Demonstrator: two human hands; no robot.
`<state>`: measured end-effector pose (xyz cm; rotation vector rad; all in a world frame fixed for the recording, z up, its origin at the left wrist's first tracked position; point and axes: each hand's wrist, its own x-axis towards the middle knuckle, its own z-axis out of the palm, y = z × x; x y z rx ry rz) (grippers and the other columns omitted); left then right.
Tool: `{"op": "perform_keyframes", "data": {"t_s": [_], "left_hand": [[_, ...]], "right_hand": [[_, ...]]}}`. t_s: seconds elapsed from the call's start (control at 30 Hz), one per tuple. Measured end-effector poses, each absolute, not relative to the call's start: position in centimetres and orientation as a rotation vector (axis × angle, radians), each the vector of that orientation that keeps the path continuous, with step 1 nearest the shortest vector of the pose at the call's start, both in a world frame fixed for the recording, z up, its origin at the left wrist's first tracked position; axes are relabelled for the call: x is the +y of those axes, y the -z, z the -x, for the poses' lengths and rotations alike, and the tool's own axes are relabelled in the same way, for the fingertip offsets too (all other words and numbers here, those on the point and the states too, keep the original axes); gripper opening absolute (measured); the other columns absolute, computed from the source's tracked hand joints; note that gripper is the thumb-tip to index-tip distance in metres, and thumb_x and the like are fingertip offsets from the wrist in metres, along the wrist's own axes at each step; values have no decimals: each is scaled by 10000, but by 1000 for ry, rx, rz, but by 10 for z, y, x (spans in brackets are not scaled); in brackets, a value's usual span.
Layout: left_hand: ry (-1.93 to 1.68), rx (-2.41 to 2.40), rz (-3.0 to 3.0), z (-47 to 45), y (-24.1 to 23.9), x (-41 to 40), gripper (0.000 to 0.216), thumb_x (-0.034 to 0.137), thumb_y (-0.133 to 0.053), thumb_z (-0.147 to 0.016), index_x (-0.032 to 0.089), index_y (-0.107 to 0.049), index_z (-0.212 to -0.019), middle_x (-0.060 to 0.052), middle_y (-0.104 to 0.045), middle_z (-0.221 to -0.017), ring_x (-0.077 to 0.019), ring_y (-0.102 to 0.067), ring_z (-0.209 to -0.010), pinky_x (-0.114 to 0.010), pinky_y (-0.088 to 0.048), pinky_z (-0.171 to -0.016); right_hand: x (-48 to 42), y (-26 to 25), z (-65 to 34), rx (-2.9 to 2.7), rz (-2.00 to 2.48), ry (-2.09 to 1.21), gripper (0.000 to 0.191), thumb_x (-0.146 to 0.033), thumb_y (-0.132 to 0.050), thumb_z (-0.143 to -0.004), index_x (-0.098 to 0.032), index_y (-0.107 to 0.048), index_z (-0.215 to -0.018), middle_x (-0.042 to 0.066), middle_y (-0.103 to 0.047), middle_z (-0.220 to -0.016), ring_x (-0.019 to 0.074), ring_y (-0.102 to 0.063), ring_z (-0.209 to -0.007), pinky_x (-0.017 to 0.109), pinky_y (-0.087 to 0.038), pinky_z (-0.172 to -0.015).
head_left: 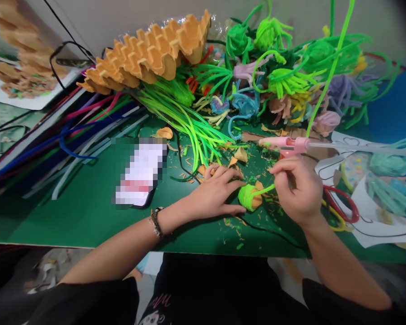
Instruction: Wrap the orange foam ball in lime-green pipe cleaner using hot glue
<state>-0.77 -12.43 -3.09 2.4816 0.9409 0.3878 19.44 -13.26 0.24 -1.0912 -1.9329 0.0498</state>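
Note:
A small piece of tan egg carton wrapped in bright green pipe cleaner (246,197) lies on the green tabletop. Thumb and index finger of my left hand (211,194) pinch its left end, while the other fingers spread over the table. My right hand (297,187) is closed on the free length of the green pipe cleaner (334,63), which runs from the wrapped piece to my fingers and rises up out of view. Just behind the right hand lies a pink glue gun (284,143) with a clear glue stick in its back.
Left of my hand is a phone (140,174). An egg carton (149,54) leans over bundled green stems (189,126). Pipe-cleaner flowers (291,81) pile up behind. Red-handled scissors (341,204) and cut paper (375,225) lie right. A black cord (274,231) crosses the scraps.

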Motion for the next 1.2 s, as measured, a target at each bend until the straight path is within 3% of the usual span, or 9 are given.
{"op": "perform_keyframes", "data": {"t_s": [0.3, 0.67, 0.87, 1.07, 1.2], "left_hand": [[-439, 927, -2481, 8, 34, -123, 533, 591, -575, -804, 208, -581, -1175, -82, -582, -1222, -268, -478, -1143, -469, -227, -1031], [-623, 956, -2478, 4, 32, -126, 468, 541, -576, -832, 205, -581, -1156, -71, -606, -1192, -237, -506, -1105, -416, -230, -985], [-663, 989, -2376, 3, 29, -126, 444, 532, -629, -784, 219, -567, -1093, -59, -626, -1169, -237, -535, -1107, -407, -241, -992], [-663, 1005, -2305, 2, 26, -128, 420, 486, -662, -751, 204, -527, -1031, -43, -647, -1155, -241, -563, -1110, -427, -191, -1034], [-645, 1005, -2284, 4, 26, -129, 401, 447, -668, -752, 207, -527, -1042, -22, -669, -1106, -226, -583, -1078, -424, -179, -1047]], "right_hand": [[-134, -1, -197, -1922, 1100, -37, 236, -32, -527, -733, -247, -620, -759, -7, -601, -772, 153, -581, -715, 312, -471, -661], [-136, -4, -196, -1910, 981, -150, 232, -18, -418, -789, -222, -479, -696, -20, -527, -679, 122, -528, -629, 283, -415, -575], [-138, 0, -197, -1814, 1058, -65, 232, -50, -424, -838, -240, -552, -802, -17, -570, -688, 134, -542, -621, 294, -427, -570], [-135, -1, -197, -1812, 1069, -59, 207, -68, -462, -860, -239, -572, -901, 23, -603, -823, 173, -590, -807, 333, -472, -720], [-134, -3, -197, -1859, 1083, -35, 211, -65, -440, -856, -224, -571, -903, 22, -577, -837, 165, -575, -825, 332, -470, -743]]}}
